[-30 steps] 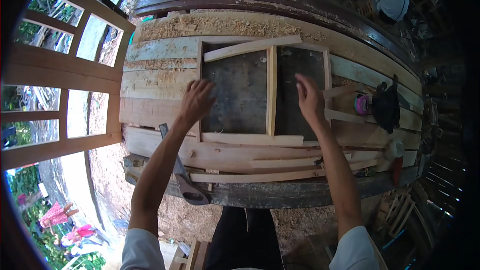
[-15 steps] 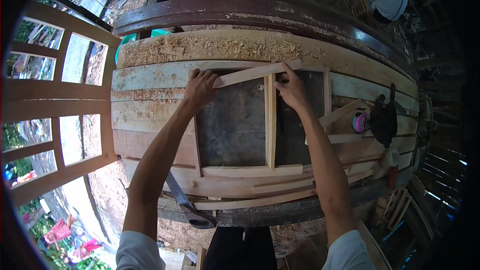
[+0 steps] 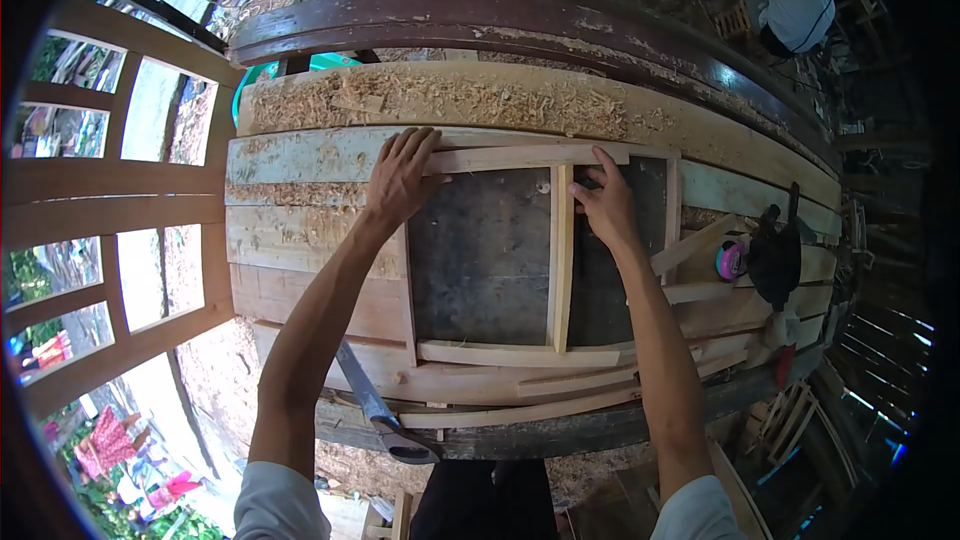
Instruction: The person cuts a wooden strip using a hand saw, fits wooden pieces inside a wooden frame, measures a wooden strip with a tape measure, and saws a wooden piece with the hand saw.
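A pale wooden strip lies along the far edge of a dark panel bordered by thin wood pieces. My left hand is closed over the strip's left end, with the fingers on its far side. Near the other end, my right hand pinches it, index finger on the far edge and thumb lower, close to an upright divider strip. Another strip runs along the panel's near edge. The right thumb's exact contact is hard to make out.
A handsaw lies at the bench's near edge. Loose strips are in front. To the right are a pink-purple round object and a black item. Shavings cover the far plank. A slatted frame stands left; people sit beyond.
The strip has gone from slanted to nearly level along the panel's far edge. My right hand has lowered its end. The whole view has shifted slightly.
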Demonstrator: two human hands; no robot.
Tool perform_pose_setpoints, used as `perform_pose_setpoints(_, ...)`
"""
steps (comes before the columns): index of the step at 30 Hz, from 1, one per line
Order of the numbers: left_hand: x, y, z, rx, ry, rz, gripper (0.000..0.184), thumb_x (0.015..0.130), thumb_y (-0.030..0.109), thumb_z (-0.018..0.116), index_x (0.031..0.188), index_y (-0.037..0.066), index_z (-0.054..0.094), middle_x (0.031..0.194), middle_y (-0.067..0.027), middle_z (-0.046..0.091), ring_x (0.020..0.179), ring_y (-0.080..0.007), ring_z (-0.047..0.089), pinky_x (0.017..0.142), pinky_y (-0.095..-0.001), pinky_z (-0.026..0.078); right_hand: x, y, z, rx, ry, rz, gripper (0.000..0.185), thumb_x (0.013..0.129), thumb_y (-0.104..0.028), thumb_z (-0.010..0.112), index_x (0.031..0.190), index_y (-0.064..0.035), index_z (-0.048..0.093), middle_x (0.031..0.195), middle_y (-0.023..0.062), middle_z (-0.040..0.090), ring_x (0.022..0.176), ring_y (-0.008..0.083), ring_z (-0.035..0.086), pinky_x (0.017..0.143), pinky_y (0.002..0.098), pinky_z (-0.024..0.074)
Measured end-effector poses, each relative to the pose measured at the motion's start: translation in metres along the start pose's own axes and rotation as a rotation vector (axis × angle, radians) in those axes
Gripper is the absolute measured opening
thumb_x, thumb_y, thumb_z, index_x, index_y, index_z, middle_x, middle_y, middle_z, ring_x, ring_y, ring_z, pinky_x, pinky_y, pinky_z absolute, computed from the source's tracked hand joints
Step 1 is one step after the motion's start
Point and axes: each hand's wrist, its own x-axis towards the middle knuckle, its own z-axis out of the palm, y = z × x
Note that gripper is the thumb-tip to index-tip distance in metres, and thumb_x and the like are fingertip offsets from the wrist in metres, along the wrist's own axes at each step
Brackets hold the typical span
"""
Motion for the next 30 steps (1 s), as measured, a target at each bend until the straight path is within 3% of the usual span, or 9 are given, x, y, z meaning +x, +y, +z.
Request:
perform_pose_setpoints(6,0.006,-0.007,-0.003,-0.063,-0.248,-0.058,0.053,0.075,0.028,0.074,0.12,0.01,0.053,0.125,-0.011,0.056,0.119,-0.0306,0.05,0.103,-0.0458,0.036,-0.002,0.008,0.001,-0.009,-0.002,0.003,0.07,0.083,-0.011,0.071,0.142,-0.0062,0.034,0.12,0.028,0.058,0.082,0.0222,0.068,0.066,0.0325,0.0552)
perform_pose_setpoints(9,0.005,-0.007,-0.002,-0.058,-0.227,-0.066,0.057,0.074,0.026,0.075,0.123,0.009,0.051,0.126,-0.0119,0.055,0.121,-0.0313,0.049,0.104,-0.0462,0.035,-0.004,0.01,0.003,-0.039,0.023,-0.019,0.07,0.084,-0.014,0.07,0.143,-0.0067,0.032,0.119,0.0271,0.059,0.085,0.0246,0.069,0.072,0.0338,0.0543)
perform_pose_setpoints(13,0.0,0.006,-0.005,0.017,-0.087,0.005,0.058,0.072,0.019,0.076,0.123,0.009,0.052,0.121,-0.0136,0.056,0.118,-0.0324,0.05,0.1,-0.0451,0.038,-0.019,0.016,-0.001,0.026,0.013,0.003,0.069,0.087,-0.011,0.067,0.144,-0.0086,0.029,0.124,0.0265,0.054,0.089,0.0206,0.065,0.066,0.032,0.0561)
perform_pose_setpoints(15,-0.014,0.032,-0.015,-0.011,0.037,-0.115,0.058,0.071,0.016,0.076,0.123,0.008,0.052,0.123,-0.0146,0.056,0.12,-0.0328,0.048,0.1,-0.0457,0.038,-0.045,0.03,-0.003,0.055,0.051,0.043,0.065,0.088,-0.018,0.067,0.142,-0.0076,0.032,0.119,0.0195,0.062,0.095,0.0265,0.067,0.081,0.0353,0.0517)
perform_pose_setpoints(18,-0.072,0.076,-0.02,-0.315,-0.223,-0.283,0.051,0.075,0.019,0.074,0.12,0.008,0.055,0.117,-0.0139,0.058,0.112,-0.0336,0.053,0.101,-0.0458,0.036,-0.108,0.042,-0.026,-0.066,-0.031,0.015,0.039,0.09,-0.015,0.063,0.127,-0.0052,0.052,0.115,0.0143,0.064,0.096,0.0252,0.066,0.083,0.0346,0.0509)
perform_pose_setpoints(20,-0.124,0.11,-0.03,-0.264,-0.281,-0.104,0.048,0.074,0.021,0.075,0.117,0.008,0.057,0.114,-0.0132,0.059,0.107,-0.0332,0.055,0.099,-0.0455,0.037,-0.162,0.055,-0.039,-0.016,-0.089,0.088,0.033,0.087,-0.013,0.065,0.119,-0.0049,0.059,0.11,0.0142,0.065,0.097,0.0274,0.065,0.085,0.0369,0.0499)
perform_pose_setpoints(21,-0.136,0.131,-0.046,-0.245,-0.365,-0.108,0.051,0.073,0.024,0.076,0.117,0.007,0.057,0.113,-0.0124,0.059,0.107,-0.0323,0.055,0.099,-0.0453,0.037,-0.187,0.06,-0.049,-0.015,-0.084,0.085,0.033,0.087,-0.013,0.065,0.119,-0.0049,0.059,0.11,0.0142,0.065,0.097,0.0274,0.065,0.085,0.0369,0.0499)
perform_pose_setpoints(23,-0.166,0.148,-0.061,-0.269,-0.429,-0.084,0.052,0.073,0.024,0.076,0.118,0.007,0.056,0.114,-0.0116,0.058,0.11,-0.0311,0.053,0.101,-0.0461,0.035,-0.227,0.069,-0.066,-0.445,-0.242,-0.271,0.045,0.081,-0.013,0.07,0.124,-0.0083,0.056,0.115,0.0128,0.062,0.108,0.0286,0.059,0.092,0.0412,0.0448)
perform_pose_setpoints(30,-0.211,0.15,-0.053,-0.079,-0.439,-0.098,0.055,0.07,0.009,0.072,0.122,0.012,0.055,0.111,-0.0088,0.058,0.11,-0.0275,0.052,0.102,-0.0443,0.035,-0.263,0.082,-0.071,-0.761,-0.326,-0.402,0.065,0.073,-0.016,0.076,0.132,-0.011,0.049,0.125,0.0085,0.054,0.118,0.0258,0.048,0.097,0.0453,0.035)
